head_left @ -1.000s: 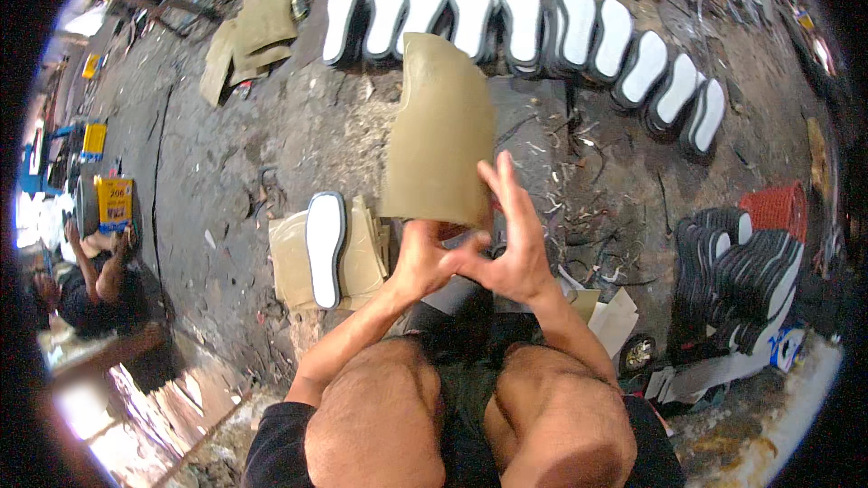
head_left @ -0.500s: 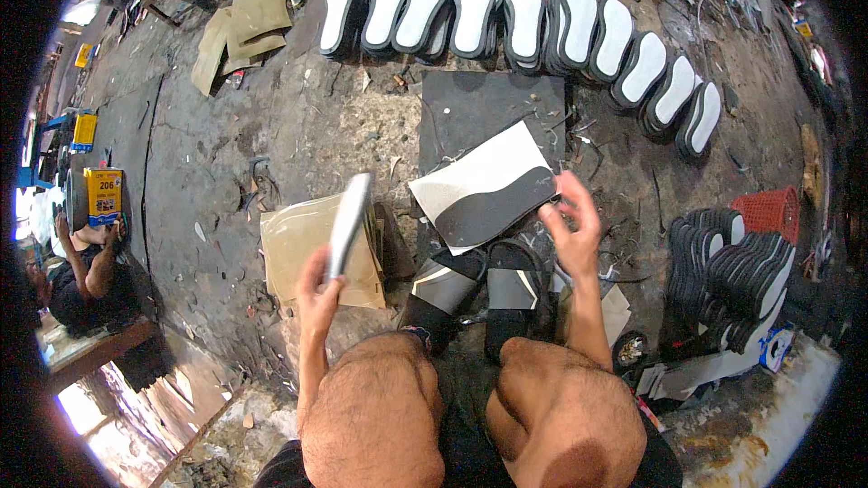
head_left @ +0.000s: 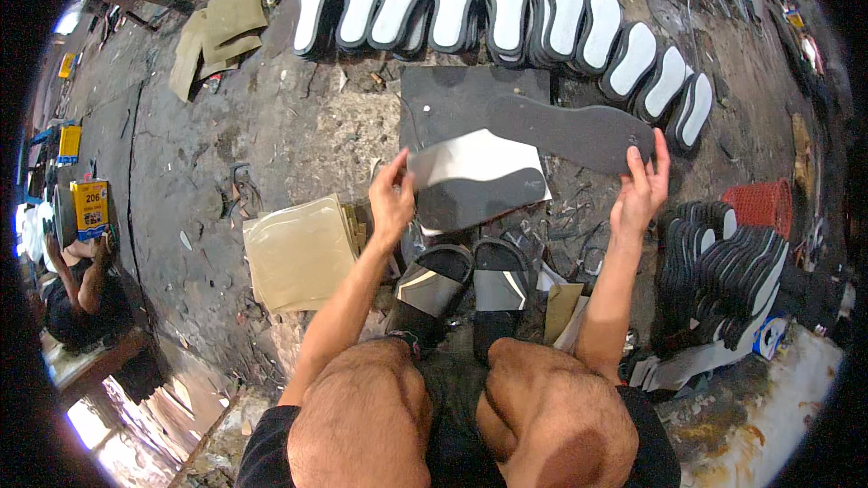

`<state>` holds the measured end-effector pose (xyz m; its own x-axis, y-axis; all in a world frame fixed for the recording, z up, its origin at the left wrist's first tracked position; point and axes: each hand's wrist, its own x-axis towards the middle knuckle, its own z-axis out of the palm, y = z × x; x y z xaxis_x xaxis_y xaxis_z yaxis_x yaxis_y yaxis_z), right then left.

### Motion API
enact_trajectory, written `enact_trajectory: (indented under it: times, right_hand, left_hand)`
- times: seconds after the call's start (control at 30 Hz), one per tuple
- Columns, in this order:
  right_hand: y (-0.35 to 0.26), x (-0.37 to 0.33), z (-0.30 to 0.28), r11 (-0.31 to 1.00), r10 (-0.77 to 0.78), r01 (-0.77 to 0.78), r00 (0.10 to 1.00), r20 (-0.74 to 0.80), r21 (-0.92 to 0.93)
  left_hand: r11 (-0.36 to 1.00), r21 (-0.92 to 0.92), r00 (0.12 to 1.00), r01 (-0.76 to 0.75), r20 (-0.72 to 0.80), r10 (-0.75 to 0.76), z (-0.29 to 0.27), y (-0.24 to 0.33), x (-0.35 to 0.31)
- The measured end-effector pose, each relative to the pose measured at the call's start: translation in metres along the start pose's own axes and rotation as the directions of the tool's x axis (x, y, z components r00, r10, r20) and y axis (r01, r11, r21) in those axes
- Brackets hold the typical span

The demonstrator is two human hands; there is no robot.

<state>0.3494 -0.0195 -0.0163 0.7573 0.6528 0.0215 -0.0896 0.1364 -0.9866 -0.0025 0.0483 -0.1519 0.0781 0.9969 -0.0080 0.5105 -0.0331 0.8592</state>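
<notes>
Partly over the dark mat [head_left: 443,95], a dark sole [head_left: 579,134] is being pinched at one end by the right hand [head_left: 640,188]; whether the white sheet [head_left: 470,157] is being gripped by the left hand [head_left: 392,201] cannot be told.

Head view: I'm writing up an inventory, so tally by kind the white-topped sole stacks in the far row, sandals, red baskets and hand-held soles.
White-topped sole stacks: 10
Sandals on the feet: 2
Red basket: 1
Dark sole in the right hand: 1
Total: 14
</notes>
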Motion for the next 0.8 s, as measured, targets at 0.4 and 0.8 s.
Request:
enact_trajectory:
  times: [0.4, 0.8]
  right_hand:
    - [0.091, -0.028, 0.058, 0.897, 0.411, -0.374, 0.901, 0.136, -0.233]
    - [0.152, -0.005, 0.028, 0.833, 0.332, -0.224, 0.934, 0.133, -0.505]
  left_hand:
    - [0.658, -0.616, 0.898, 0.432, 0.226, -0.378, -0.008, 0.033, 0.028]
    - [0.913, -0.200, 0.930, 0.356, 0.173, -0.325, 0.003, 0.015, 0.048]
